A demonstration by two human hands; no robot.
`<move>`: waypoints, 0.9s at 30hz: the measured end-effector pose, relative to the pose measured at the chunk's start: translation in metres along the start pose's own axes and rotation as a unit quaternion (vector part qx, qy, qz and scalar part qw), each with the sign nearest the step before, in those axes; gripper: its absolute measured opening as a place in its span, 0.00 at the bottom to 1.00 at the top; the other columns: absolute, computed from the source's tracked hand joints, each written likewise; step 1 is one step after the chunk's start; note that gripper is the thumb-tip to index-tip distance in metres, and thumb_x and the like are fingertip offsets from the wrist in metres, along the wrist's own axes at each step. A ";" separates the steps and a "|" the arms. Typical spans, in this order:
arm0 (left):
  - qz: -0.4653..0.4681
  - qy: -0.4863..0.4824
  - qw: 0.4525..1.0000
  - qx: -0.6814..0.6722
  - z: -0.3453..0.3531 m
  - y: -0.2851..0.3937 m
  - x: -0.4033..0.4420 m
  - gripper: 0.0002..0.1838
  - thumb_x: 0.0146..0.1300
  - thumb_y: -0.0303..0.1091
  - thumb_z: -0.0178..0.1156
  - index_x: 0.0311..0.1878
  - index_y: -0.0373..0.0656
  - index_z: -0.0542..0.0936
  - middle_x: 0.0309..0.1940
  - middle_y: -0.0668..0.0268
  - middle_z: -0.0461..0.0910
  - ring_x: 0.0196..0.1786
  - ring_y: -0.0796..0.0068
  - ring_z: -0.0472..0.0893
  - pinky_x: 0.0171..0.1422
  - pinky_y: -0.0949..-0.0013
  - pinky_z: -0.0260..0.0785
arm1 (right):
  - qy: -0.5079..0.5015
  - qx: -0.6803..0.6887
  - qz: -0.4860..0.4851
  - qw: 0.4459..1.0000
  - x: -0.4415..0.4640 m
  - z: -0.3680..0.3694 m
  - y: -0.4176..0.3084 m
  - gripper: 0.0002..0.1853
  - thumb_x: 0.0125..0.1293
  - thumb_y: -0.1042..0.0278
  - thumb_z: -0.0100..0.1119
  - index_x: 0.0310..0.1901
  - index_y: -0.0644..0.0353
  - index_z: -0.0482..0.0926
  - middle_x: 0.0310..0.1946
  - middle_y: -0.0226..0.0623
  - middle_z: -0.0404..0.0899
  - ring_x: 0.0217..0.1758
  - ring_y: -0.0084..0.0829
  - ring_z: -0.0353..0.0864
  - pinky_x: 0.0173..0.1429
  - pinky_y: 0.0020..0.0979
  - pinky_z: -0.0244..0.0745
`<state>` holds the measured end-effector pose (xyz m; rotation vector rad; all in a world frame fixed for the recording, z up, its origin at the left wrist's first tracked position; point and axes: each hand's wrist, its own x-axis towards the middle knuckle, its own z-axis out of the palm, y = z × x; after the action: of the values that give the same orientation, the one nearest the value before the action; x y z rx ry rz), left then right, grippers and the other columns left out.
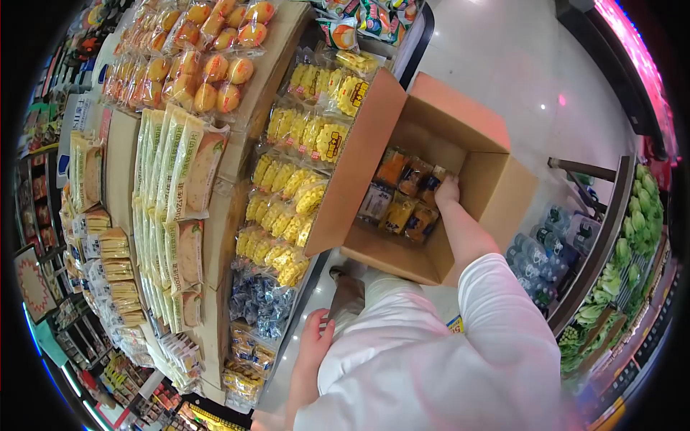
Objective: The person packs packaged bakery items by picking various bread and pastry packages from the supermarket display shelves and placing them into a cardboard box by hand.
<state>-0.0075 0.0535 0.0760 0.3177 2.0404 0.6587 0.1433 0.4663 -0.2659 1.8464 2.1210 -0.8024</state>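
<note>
My right hand (pixel 447 191) reaches into an open cardboard box (pixel 460 104). Its fingers are closed at the edge of a clear-wrapped snack packet (pixel 429 188), in the far right of the group inside; the fingertips are partly hidden. Several similar packets lie on the box floor, among them a yellow one (pixel 397 213) and a pale one (pixel 374 202). My left hand (pixel 314 337) hangs low beside the shelf, fingers loosely apart, holding nothing.
To the left, a tiered display holds yellow snack packs (pixel 309 140), long bread packs (pixel 183 169), round buns (pixel 205 79) and blue packets (pixel 262 302). At right are bottled water packs (pixel 535 255) and a rack of green vegetables (pixel 636 230).
</note>
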 end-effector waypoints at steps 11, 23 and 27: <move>0.002 0.004 1.000 -0.016 0.022 -0.021 -0.019 0.18 0.65 0.33 0.60 0.57 0.40 0.74 0.55 0.55 0.75 0.50 0.62 0.80 0.50 0.65 0.75 | -0.222 -0.119 -0.113 0.961 -0.005 0.035 0.023 0.25 0.63 0.53 0.53 0.55 0.61 0.77 0.56 0.56 0.75 0.56 0.49 0.78 0.62 0.41 0.72; 0.102 0.047 0.993 0.026 0.055 -0.112 -0.099 0.20 0.65 0.38 0.60 0.57 0.38 0.74 0.54 0.52 0.76 0.51 0.56 0.80 0.53 0.61 0.75 | -0.107 0.140 -0.267 0.947 -0.184 -0.070 -0.011 0.16 0.63 0.66 0.55 0.50 0.62 0.78 0.48 0.47 0.81 0.50 0.46 0.80 0.56 0.39 0.74; 0.143 0.063 0.985 0.077 0.080 -0.170 -0.136 0.22 0.64 0.41 0.60 0.57 0.39 0.74 0.55 0.50 0.75 0.56 0.50 0.77 0.58 0.58 0.71 | -0.040 0.224 -0.342 0.912 -0.287 -0.105 0.022 0.13 0.63 0.72 0.55 0.49 0.61 0.78 0.46 0.46 0.80 0.50 0.46 0.79 0.55 0.40 0.75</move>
<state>0.1383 -0.1237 0.0420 0.6858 2.1927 0.7100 0.2379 0.2802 -0.0411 1.1433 2.7214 -1.5923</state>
